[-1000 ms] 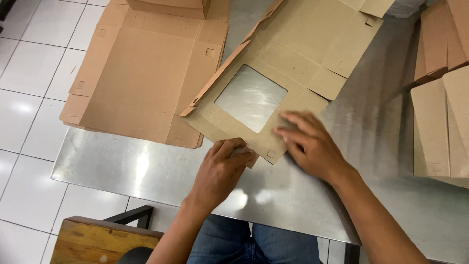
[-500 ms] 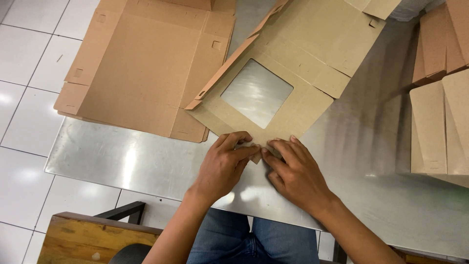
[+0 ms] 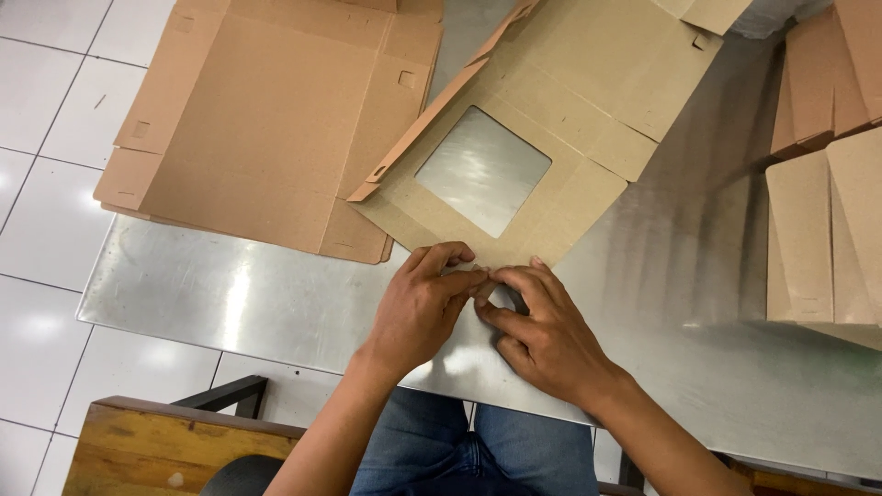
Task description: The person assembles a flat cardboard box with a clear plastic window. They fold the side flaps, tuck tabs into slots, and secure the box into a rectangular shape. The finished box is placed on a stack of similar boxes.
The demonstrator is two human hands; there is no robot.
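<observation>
Both hands meet at the near corner of a flat cardboard box blank (image 3: 560, 156) with a square window, which lies on the steel desk (image 3: 698, 367) and stretches away toward 1 o'clock. The left hand (image 3: 418, 308) presses its fingertips down on the corner flap, and the right hand (image 3: 542, 335) pinches that same flap from the 3 o'clock side, fingers curled. Their fingertips touch. At 10 o'clock a stack of plain flat blanks (image 3: 266, 138) overhangs the desk edge. More folded cardboard (image 3: 827, 220) sits at 3 o'clock.
</observation>
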